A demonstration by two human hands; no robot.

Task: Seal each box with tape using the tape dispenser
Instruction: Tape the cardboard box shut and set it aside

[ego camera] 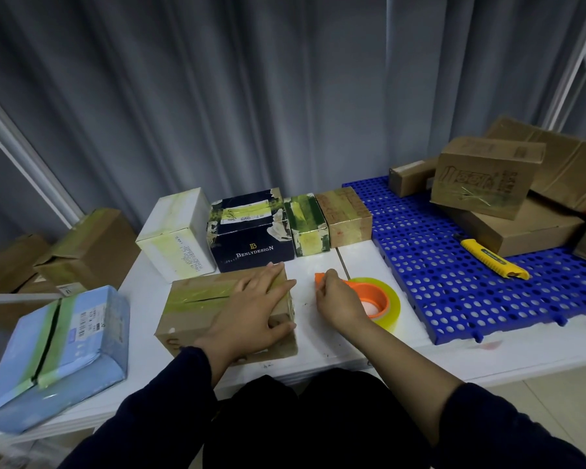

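The left grip (251, 306), a bare hand, lies flat on the brown box (197, 306). Its fingers are straight and spread over the box's right end, and the thumb hangs over the near side. The box sits at the near edge of the white desk (352, 346), with greenish tape along its top seam.

At 3 o'clock from the box, just beside it, the right grip (339, 299) is clamped on the orange tape dispenser (372, 294), fingers curled round its front end. The dispenser's tape roll (391, 306) rests on the desk.

At 12 o'clock stands a row of taped boxes: white (176, 231), dark (254, 245), green-taped (307, 225) and small brown (347, 214). A blue box (71, 350) lies at 9 o'clock. At 2 o'clock, a yellow knife (491, 258) lies on a blue perforated mat (454, 292).
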